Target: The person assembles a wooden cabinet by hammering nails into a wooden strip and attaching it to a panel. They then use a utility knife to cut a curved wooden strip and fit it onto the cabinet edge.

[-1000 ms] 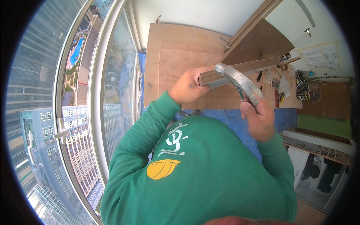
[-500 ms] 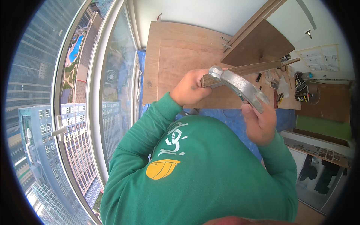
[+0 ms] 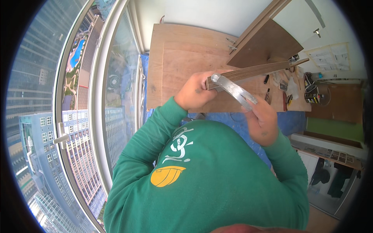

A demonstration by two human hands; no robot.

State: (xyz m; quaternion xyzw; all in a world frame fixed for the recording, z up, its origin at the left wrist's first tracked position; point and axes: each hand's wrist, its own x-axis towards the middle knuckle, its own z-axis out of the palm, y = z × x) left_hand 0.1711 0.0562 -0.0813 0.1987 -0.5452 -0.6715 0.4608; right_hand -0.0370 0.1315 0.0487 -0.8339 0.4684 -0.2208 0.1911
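My left hand (image 3: 195, 92) is closed around the near end of a long brown wooden strip (image 3: 258, 70), which slants away to the right above the workbench. In my right hand (image 3: 264, 123) is a claw hammer (image 3: 234, 90). Its metal head lies across the view with the face right at the strip's end, close to my left fingers. From this angle I cannot tell whether the face touches the wood. The claw points back toward my right hand, and the handle is mostly hidden beneath the head and fingers.
The plywood workbench (image 3: 190, 40) spreads out ahead. A brown panel (image 3: 266, 44) leans at its far right. Tools and small items (image 3: 285, 87) litter the right end. Blue sheeting (image 3: 233, 121) covers the floor below. A tall window (image 3: 122, 85) runs along my left.
My right hand has swung the hammer slightly left, so its face sits nearer the strip's end. The left hand and strip have shifted only slightly.
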